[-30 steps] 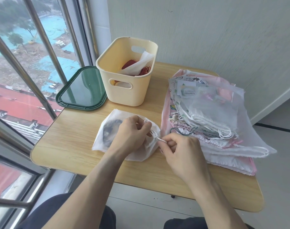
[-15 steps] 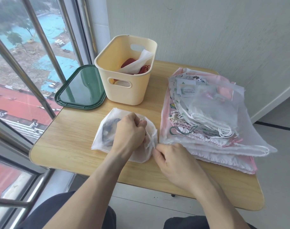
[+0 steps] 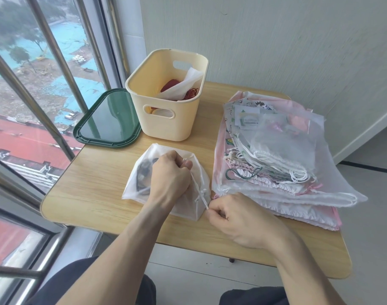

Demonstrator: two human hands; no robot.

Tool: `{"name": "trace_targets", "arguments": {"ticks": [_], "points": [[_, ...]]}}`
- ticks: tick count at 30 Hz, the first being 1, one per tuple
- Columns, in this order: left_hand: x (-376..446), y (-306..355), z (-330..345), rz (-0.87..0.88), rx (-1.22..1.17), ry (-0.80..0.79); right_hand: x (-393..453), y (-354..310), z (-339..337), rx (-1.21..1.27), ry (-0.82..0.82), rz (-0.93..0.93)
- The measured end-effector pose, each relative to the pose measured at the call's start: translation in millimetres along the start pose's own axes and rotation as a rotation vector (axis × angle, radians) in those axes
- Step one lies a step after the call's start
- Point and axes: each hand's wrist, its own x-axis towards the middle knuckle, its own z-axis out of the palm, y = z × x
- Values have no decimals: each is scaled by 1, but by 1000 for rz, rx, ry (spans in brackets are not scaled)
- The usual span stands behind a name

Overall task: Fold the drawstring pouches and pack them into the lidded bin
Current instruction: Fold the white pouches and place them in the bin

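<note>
A white sheer drawstring pouch [image 3: 141, 175] with a dark print lies on the wooden table [image 3: 95, 188] in front of me. My left hand [image 3: 169, 177] grips its gathered mouth. My right hand [image 3: 236, 221] pinches the white drawstring [image 3: 199, 190], which runs taut from the mouth toward me. The cream bin [image 3: 166, 124] stands behind the pouch and holds a white pouch and red ones. Its dark green lid [image 3: 107, 122] lies flat to the bin's left.
A stack of several pouches [image 3: 276, 155], pink and sheer white with loose cords, fills the table's right side. A window with metal bars [image 3: 56, 51] runs along the left. A wall stands behind the table. My knees are below the near edge.
My right hand has drawn back toward me and lower, pulling the drawstring out taut. My left hand has stayed clamped on the pouch's mouth, which has gathered tighter.
</note>
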Motion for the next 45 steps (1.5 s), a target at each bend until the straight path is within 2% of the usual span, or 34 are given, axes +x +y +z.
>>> {"name": "trace_targets", "arguments": {"ticks": [7,11,15,18,21,24,27,30,33,35,38,42,45], "points": [[-9,7,-4,26,-114,-97,-3,8,-5,317,-10,77],[-20,15,-17,32,-21,-312,2,9,-4,554,230,52],[-37,10,-23,233,226,-511,6,9,-2,660,390,-34],[-32,0,-22,358,269,-401,7,2,0,795,410,-70],[-28,-2,-27,293,64,-327,11,-1,6,824,532,-101],[-26,0,-36,119,-333,-362,17,0,15,726,625,-60],[-24,3,-42,-38,-689,-466,18,-3,19,669,518,-22],[-22,5,-45,-99,-780,-525,19,-9,19,791,350,3],[-18,1,-48,-178,-827,-543,26,-13,22,977,305,7],[-18,0,-49,-168,-784,-470,32,-14,29,1033,338,-3],[-22,-3,-51,-58,-600,-256,41,-16,38,1036,457,27],[-26,-7,-54,82,-171,-10,48,-17,44,1035,548,71],[-27,-12,-53,26,102,48,53,-16,43,957,519,82]]}}
